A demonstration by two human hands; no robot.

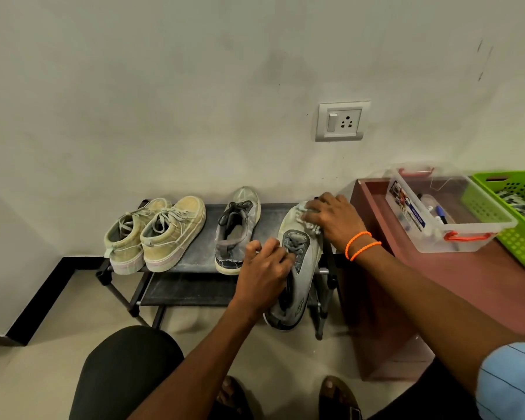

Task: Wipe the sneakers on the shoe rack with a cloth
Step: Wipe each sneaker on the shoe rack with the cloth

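A grey sneaker point(303, 268) is lifted off the right end of the black shoe rack point(206, 241), heel toward me. My left hand point(264, 274) grips it at the laces and collar. My right hand point(334, 219) presses a pale cloth point(308, 224) onto the sneaker's toe, fingers curled over the cloth. Its matching grey sneaker point(237, 231) stands on the rack's top shelf. Two beige sneakers point(155, 234) sit side by side at the left end.
A reddish-brown low table point(467, 283) stands right of the rack, carrying a clear plastic box point(446, 210) with red latches and a green basket point(515, 219). A wall socket point(341, 121) is above. My knee and sandalled feet are below, on the beige floor.
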